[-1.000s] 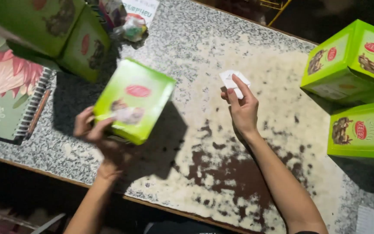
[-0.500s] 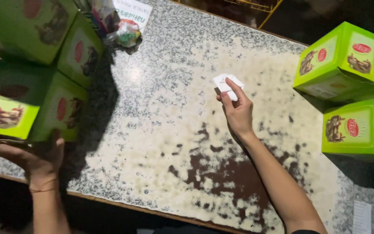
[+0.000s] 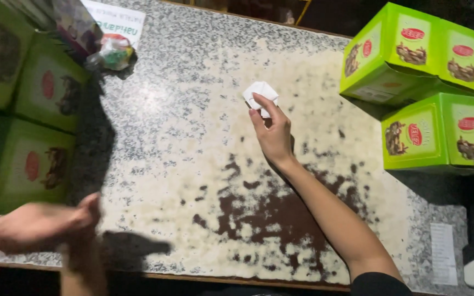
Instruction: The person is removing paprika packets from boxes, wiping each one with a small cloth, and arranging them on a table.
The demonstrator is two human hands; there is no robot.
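Fingers (image 3: 260,112) of our right hand (image 3: 274,137) were pinched together on a small white folded paper (image 3: 261,92), held just above the speckled granite bench (image 3: 193,137). We take that paper as our landmark: it sat approx. mid-bench, toward the far edge, w/ the forearm running back from it to the near-right corner and a dark sleeve (image 3: 377,285) at the elbow end.

Our left hand (image 3: 34,225) was far to the near-left of the paper, at the bench's near edge, and blurred. Its fingers looked stretched out flat and apart, nothing in them, palm low over the stone. Just beyond it stood a stack of green cartons (image 3: 34,137) in shadow, well left of the paper; we couldn't tell if the hand touched them.

Far-left of the paper lay a crumpled colourful wrapper (image 3: 113,52) beside a white printed sheet (image 3: 113,22). Right of the paper, well apart, stood two more green boxes: one upper box (image 3: 412,55) and one lower box (image 3: 440,134) just nearer us, both w/ red oval labels and food pics. Near-right of the paper, past the forearm, a small white slip (image 3: 444,252) lay flat on the bench. A dark brown mottled patch (image 3: 281,214) spread across the stone nearer us than the paper, under the forearm.
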